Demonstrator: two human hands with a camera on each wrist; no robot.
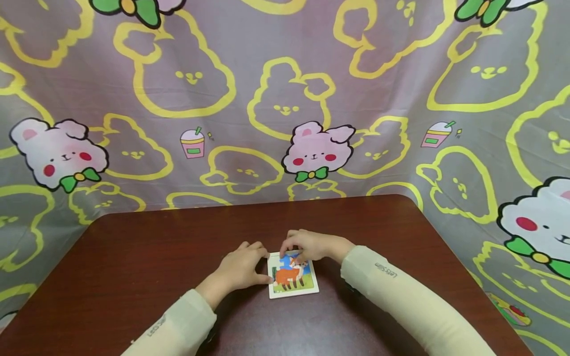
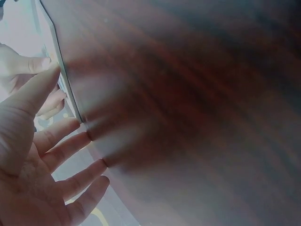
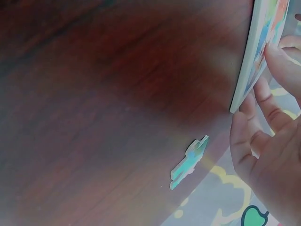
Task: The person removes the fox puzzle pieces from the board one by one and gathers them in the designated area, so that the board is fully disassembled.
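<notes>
A cartoon-patterned cloth (image 1: 240,123) is hanging behind a dark red-brown table (image 1: 169,252). The left hand (image 1: 238,267), fingers loosely spread, is touching the fox puzzle's (image 1: 289,278) left side. The right hand (image 1: 310,245) is resting its thumb on the picture, fingers bending at the far edge; whether they are gripping is unclear. The puzzle is lying between both hands; a loose piece (image 3: 190,162) is lying apart, near the table's edge.

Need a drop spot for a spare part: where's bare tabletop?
Bare: tabletop left of the left hand; the far strip along the patterned cloth; the near patch between the sleeves. Crowded: around the fox board and right hand; a loose piece lies near that hand, seen only in the right wrist view.
</notes>
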